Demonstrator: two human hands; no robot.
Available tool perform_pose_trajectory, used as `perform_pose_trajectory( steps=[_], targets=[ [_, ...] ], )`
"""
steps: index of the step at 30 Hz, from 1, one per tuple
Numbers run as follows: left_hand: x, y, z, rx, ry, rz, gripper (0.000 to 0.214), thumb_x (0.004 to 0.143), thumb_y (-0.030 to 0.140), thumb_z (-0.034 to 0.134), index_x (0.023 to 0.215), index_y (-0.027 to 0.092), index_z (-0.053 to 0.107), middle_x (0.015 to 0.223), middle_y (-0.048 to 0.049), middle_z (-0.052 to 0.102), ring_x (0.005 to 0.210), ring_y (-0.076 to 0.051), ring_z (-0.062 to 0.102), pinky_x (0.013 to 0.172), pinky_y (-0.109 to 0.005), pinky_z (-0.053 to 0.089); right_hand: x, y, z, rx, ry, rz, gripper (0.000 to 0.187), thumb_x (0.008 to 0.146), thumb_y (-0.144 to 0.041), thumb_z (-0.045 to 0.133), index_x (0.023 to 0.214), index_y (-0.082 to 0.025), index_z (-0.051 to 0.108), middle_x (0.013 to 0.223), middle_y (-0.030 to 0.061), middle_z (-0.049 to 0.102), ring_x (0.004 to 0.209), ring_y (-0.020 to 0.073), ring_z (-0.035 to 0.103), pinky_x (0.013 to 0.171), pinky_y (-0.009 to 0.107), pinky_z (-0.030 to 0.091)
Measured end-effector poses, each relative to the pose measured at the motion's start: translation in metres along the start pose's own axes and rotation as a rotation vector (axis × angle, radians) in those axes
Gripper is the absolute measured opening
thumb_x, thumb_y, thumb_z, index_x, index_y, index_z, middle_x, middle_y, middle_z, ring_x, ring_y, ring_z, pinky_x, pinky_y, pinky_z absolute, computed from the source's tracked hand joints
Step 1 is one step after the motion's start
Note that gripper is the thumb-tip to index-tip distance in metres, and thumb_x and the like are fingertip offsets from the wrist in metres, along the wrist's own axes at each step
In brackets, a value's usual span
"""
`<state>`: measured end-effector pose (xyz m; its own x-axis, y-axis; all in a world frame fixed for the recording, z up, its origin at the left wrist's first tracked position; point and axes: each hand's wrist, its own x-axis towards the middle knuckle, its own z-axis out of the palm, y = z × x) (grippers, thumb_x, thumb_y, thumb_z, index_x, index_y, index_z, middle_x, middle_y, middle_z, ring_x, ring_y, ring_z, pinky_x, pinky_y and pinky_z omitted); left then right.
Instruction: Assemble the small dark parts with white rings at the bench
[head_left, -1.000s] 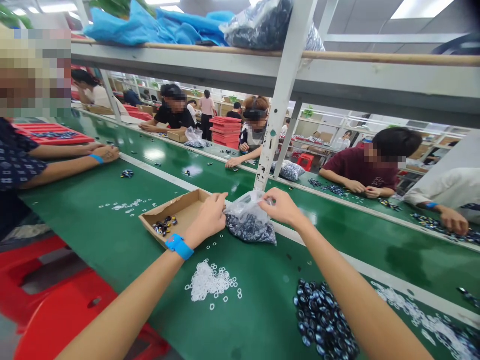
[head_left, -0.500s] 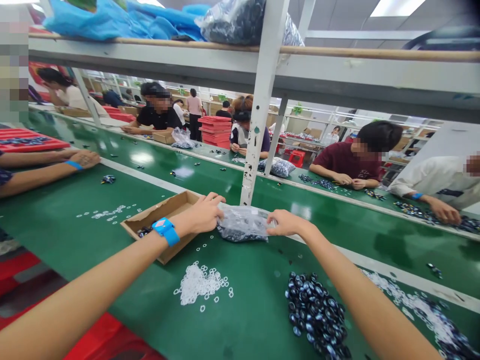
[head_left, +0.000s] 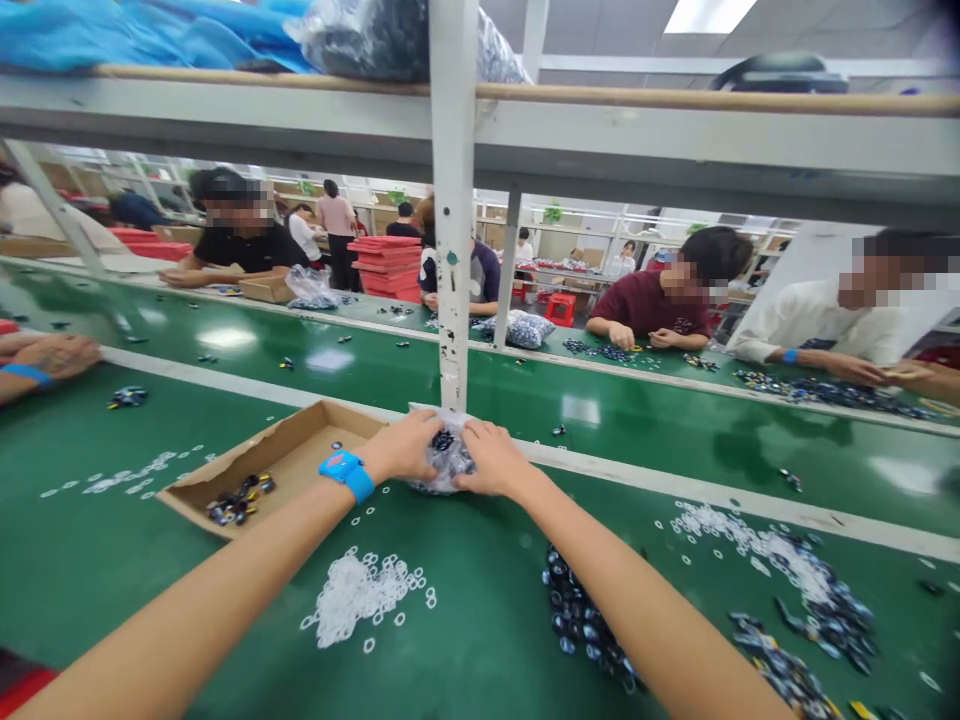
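A clear plastic bag [head_left: 452, 462] with small dark parts inside stands at the foot of the white post. My left hand [head_left: 406, 446] grips its left side, the fingers curled at the bag's mouth. From the right, my right hand [head_left: 491, 456] closes round the other side, fingers over the top. Left of the bag lies an open cardboard box [head_left: 292, 440] holding a few dark and yellow parts. Nearer to me is a pile of white rings [head_left: 352, 592]. My right forearm partly covers a heap of dark shiny parts [head_left: 574, 610].
The white post [head_left: 452, 250] rises right behind the bag to an overhead shelf [head_left: 637, 140]. More white rings [head_left: 765, 540] and dark parts lie at the right. Several people sit across the green table [head_left: 450, 640]; a co-worker's hand [head_left: 56, 358] rests at the far left.
My hands have come closer together, and the bag is now bunched between them rather than stretched wide. The view has turned to the right.
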<state>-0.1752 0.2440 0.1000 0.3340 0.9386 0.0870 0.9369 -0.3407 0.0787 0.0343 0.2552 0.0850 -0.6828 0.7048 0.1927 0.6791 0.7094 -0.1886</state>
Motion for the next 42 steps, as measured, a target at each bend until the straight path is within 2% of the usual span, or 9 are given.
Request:
perform_pose_trajectory(
  steps=[6, 11, 16, 22, 24, 27, 29, 34, 42],
  targets=[
    [0.014, 0.000, 0.002, 0.064, -0.128, -0.105, 0.058, 0.104, 0.040, 0.079, 0.156, 0.022, 0.060, 0.168, -0.0160, 0.054, 0.149, -0.042, 0.057, 0.119, -0.068, 0.053, -0.009, 0.009, -0.009, 0.168, -0.030, -0.008, 0.057, 0.103, -0.039, 0.085, 0.152, -0.020, 0.063, 0.164, 0.0146, 0.057, 0.151, 0.0399, 0.055, 0.122, 0.064, 0.050],
    [0.003, 0.016, -0.015, 0.020, -0.045, 0.006, 0.045, 0.102, 0.034, 0.079, 0.142, 0.017, 0.069, 0.148, -0.0149, 0.070, 0.136, -0.036, 0.068, 0.116, -0.062, 0.055, -0.093, 0.013, -0.045, 0.297, 0.099, 0.003, 0.062, 0.100, -0.024, 0.082, 0.156, -0.016, 0.056, 0.166, 0.0169, 0.055, 0.158, 0.0342, 0.045, 0.133, 0.056, 0.040],
    [-0.013, 0.085, -0.012, -0.159, 0.073, 0.257, 0.037, 0.102, 0.025, 0.054, 0.131, 0.017, 0.078, 0.135, -0.0156, 0.080, 0.126, -0.038, 0.075, 0.114, -0.056, 0.058, -0.223, 0.025, -0.056, 0.329, 0.168, 0.167, 0.045, 0.099, -0.019, 0.077, 0.143, -0.023, 0.066, 0.159, 0.0126, 0.062, 0.154, 0.0308, 0.050, 0.130, 0.053, 0.045],
    [-0.008, 0.190, 0.020, -0.318, -0.027, 0.539, 0.034, 0.108, 0.032, 0.050, 0.127, 0.033, 0.079, 0.130, -0.0008, 0.084, 0.120, -0.024, 0.080, 0.106, -0.036, 0.065, -0.350, 0.038, -0.057, 0.267, 0.362, 0.504, 0.022, 0.108, -0.023, 0.063, 0.127, -0.027, 0.071, 0.142, 0.0110, 0.072, 0.140, 0.0317, 0.063, 0.118, 0.054, 0.057],
    [-0.003, 0.213, 0.033, -0.315, -0.052, 0.559, 0.035, 0.109, 0.036, 0.051, 0.131, 0.033, 0.079, 0.133, -0.0028, 0.084, 0.122, -0.025, 0.080, 0.107, -0.039, 0.066, -0.385, 0.037, -0.055, 0.247, 0.437, 0.590, 0.020, 0.111, -0.026, 0.059, 0.127, -0.028, 0.071, 0.137, 0.0107, 0.075, 0.134, 0.0313, 0.067, 0.114, 0.053, 0.060],
    [-0.003, 0.233, 0.058, -0.271, -0.058, 0.515, 0.053, 0.107, 0.053, 0.057, 0.147, 0.023, 0.075, 0.152, -0.0180, 0.075, 0.139, -0.043, 0.073, 0.114, -0.061, 0.062, -0.424, 0.030, -0.040, 0.132, 0.570, 0.660, 0.019, 0.112, -0.029, 0.061, 0.129, -0.030, 0.070, 0.132, 0.0097, 0.079, 0.128, 0.0324, 0.073, 0.111, 0.053, 0.062],
    [-0.009, 0.235, 0.080, -0.226, -0.036, 0.481, 0.066, 0.104, 0.061, 0.059, 0.154, 0.021, 0.071, 0.164, -0.0230, 0.064, 0.150, -0.052, 0.061, 0.117, -0.074, 0.055, -0.438, 0.024, -0.023, -0.013, 0.617, 0.694, 0.031, 0.106, -0.031, 0.070, 0.137, -0.030, 0.067, 0.139, 0.0109, 0.077, 0.130, 0.0367, 0.073, 0.109, 0.056, 0.064],
    [-0.032, 0.225, 0.131, -0.171, 0.154, 0.487, 0.068, 0.107, 0.057, 0.057, 0.172, 0.038, 0.048, 0.179, -0.0100, 0.049, 0.159, -0.044, 0.053, 0.126, -0.073, 0.047, -0.439, 0.013, 0.018, -0.180, 0.522, 0.749, 0.081, 0.091, -0.032, 0.079, 0.165, -0.026, 0.046, 0.168, 0.0193, 0.056, 0.143, 0.0498, 0.064, 0.106, 0.068, 0.064],
    [-0.082, 0.212, 0.131, -0.244, 0.262, 0.296, 0.076, 0.109, 0.046, 0.053, 0.178, 0.043, 0.022, 0.179, -0.0117, 0.048, 0.159, -0.044, 0.053, 0.117, -0.068, 0.058, -0.430, 0.023, 0.010, -0.056, 0.531, 0.818, 0.054, 0.107, -0.037, 0.065, 0.158, -0.028, 0.048, 0.161, 0.0156, 0.061, 0.147, 0.0420, 0.058, 0.116, 0.063, 0.055]
  ],
)
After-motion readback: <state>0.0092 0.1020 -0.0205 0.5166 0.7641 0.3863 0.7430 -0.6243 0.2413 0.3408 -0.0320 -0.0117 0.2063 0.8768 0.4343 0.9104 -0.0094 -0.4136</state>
